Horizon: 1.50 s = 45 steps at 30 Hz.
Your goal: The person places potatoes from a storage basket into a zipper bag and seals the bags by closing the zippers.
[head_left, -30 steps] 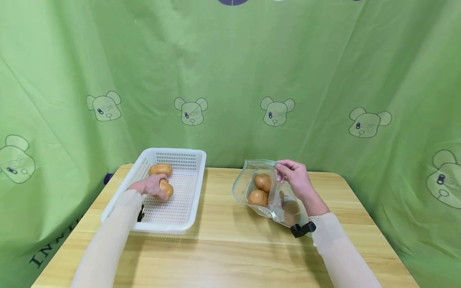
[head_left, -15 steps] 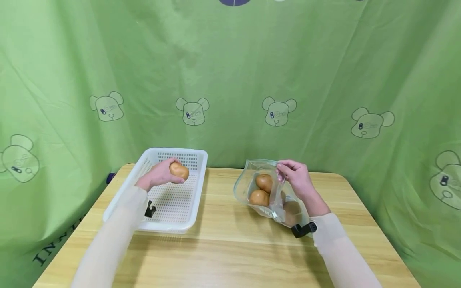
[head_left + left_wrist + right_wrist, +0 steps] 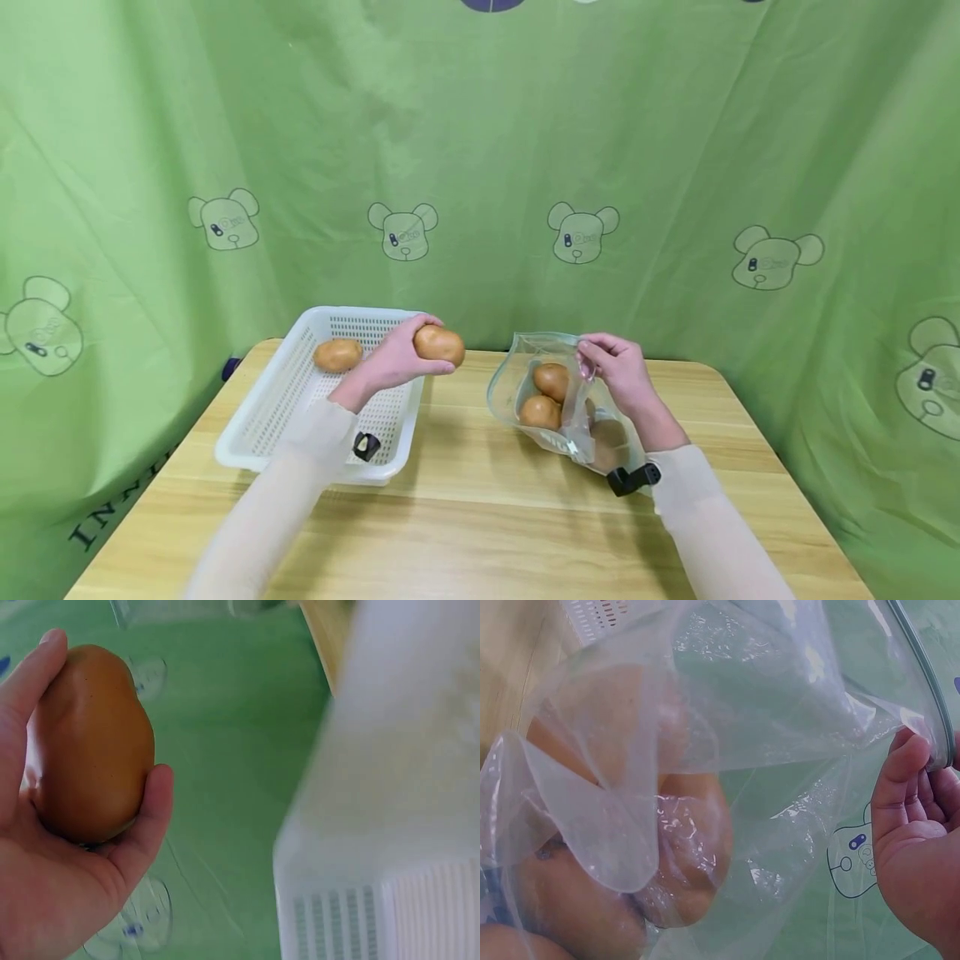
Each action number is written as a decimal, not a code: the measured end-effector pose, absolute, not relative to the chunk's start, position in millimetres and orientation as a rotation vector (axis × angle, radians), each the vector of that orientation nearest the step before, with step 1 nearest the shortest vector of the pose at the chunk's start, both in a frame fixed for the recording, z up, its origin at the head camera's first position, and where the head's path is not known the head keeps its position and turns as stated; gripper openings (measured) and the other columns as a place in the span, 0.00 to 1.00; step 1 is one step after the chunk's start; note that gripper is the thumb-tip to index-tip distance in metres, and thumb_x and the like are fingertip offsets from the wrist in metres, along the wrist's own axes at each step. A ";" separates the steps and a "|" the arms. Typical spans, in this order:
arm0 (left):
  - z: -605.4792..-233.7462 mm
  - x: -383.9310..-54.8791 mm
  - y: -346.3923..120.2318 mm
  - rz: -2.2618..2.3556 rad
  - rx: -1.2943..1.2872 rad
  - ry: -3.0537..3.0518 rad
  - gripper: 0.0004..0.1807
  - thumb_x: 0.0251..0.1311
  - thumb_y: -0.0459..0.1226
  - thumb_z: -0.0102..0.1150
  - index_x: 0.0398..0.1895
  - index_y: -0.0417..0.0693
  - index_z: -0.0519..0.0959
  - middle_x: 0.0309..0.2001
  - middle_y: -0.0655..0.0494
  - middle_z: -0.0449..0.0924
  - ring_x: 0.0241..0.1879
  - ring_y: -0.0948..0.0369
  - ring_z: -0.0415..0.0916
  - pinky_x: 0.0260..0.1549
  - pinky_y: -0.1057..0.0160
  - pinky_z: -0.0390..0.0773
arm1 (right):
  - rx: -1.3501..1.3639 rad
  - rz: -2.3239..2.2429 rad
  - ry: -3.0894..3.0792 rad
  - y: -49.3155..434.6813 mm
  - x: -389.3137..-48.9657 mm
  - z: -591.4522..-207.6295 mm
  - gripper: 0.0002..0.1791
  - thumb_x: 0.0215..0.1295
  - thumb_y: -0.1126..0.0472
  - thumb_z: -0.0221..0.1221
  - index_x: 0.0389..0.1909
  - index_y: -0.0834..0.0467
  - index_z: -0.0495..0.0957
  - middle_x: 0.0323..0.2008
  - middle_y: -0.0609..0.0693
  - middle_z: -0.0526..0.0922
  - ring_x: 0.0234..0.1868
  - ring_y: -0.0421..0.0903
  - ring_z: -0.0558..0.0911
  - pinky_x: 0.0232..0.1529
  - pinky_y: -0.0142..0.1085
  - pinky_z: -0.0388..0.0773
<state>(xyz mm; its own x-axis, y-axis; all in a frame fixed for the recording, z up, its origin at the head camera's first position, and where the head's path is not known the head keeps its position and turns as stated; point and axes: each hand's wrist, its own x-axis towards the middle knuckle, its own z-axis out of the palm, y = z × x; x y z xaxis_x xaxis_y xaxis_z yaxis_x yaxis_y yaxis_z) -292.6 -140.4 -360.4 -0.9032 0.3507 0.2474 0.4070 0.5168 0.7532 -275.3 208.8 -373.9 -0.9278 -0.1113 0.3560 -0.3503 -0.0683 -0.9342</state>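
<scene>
My right hand sits nearest me, pinching the rim of the clear bag so that its mouth gapes leftward over the counter. My left hand is curled around a potato, long axis lying roughly level, just left of that opening (well clear of the rim). Farther back, another potato lies in the white basket.

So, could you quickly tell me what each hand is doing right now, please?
Left hand: grips a potato, lifted beside the white basket.
Right hand: pinches the rim of the clear bag.
</scene>
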 end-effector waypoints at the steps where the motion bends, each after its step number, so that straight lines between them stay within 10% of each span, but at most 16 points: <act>1: -359.6 -290.9 -134.9 -1.372 -0.673 -2.677 0.38 0.41 0.46 0.75 0.57 0.47 0.69 0.50 0.50 0.73 0.45 0.56 0.74 0.45 0.56 0.75 | 0.509 2.121 -2.022 208.8 -275.2 -373.9 0.09 0.66 0.70 0.54 0.32 0.57 0.82 0.21 0.47 0.79 0.19 0.39 0.76 0.21 0.26 0.74; 20: -368.1 -273.2 -57.9 -1.486 -0.840 -2.698 0.34 0.44 0.50 0.73 0.56 0.57 0.70 0.41 0.57 0.77 0.37 0.61 0.77 0.36 0.63 0.78 | 0.485 2.135 -2.002 209.4 -273.7 -371.4 0.07 0.66 0.69 0.55 0.35 0.71 0.79 0.21 0.47 0.80 0.20 0.39 0.76 0.22 0.27 0.75; 45: -378.7 -259.8 -27.4 -1.102 -1.109 -2.805 0.34 0.64 0.46 0.55 0.71 0.51 0.55 0.59 0.43 0.61 0.52 0.55 0.70 0.53 0.58 0.71 | 0.505 2.104 -2.031 206.2 -274.4 -366.0 0.08 0.65 0.70 0.55 0.32 0.59 0.82 0.20 0.48 0.80 0.19 0.39 0.77 0.21 0.27 0.76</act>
<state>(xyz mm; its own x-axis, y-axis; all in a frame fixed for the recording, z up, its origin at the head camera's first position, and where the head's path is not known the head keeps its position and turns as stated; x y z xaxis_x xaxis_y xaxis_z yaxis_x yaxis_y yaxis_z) -259.8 -27.4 -378.7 -0.7594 0.6265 0.1756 0.5785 0.5266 0.6230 -274.4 206.2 -366.0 -0.9274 -0.1081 0.3582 -0.3542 -0.0551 -0.9335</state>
